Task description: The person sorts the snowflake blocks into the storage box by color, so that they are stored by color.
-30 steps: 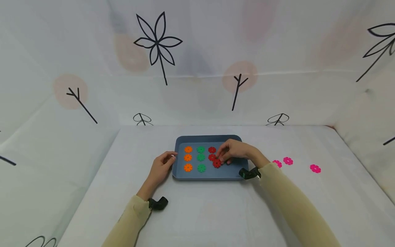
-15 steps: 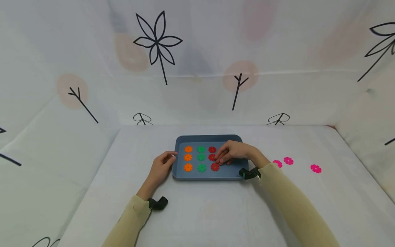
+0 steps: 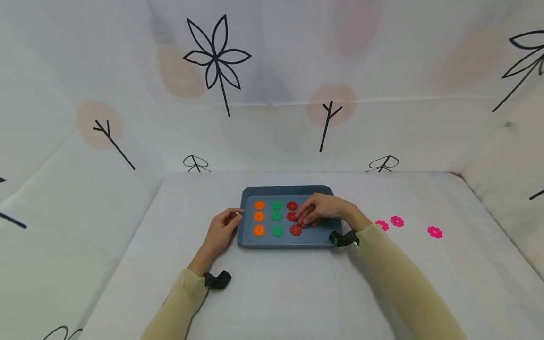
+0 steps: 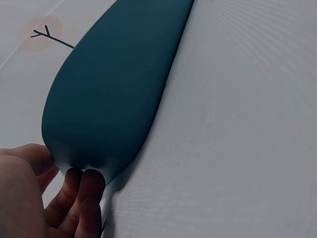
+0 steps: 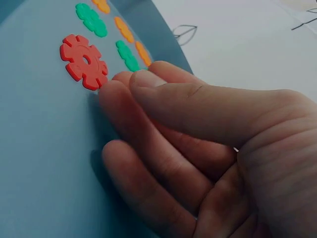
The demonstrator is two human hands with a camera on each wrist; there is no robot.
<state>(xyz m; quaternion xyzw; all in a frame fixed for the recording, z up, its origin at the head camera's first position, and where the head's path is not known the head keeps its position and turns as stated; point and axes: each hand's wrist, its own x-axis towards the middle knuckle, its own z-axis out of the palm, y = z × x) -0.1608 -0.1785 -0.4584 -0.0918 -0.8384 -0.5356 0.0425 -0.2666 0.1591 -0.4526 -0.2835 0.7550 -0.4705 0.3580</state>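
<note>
A grey-blue tray holds flower-shaped plastic discs laid flat in three columns: orange, green and red. My left hand holds the tray's left end, fingertips against its outer wall in the left wrist view. Over the tray's right part, my right hand is beside the red column, fingers loosely bent and nothing between them. In the right wrist view one fingertip is right at the edge of the nearest red disc. The fingers partly cover the middle red disc.
Three pink discs lie on the white tabletop right of the tray, one partly behind the right sleeve. White cloth printed with plants rises behind the table and along its sides.
The right hand has set the front red disc down flat, in line with the front green and orange ones, and let go of it. The left hand has stayed at the tray's end.
</note>
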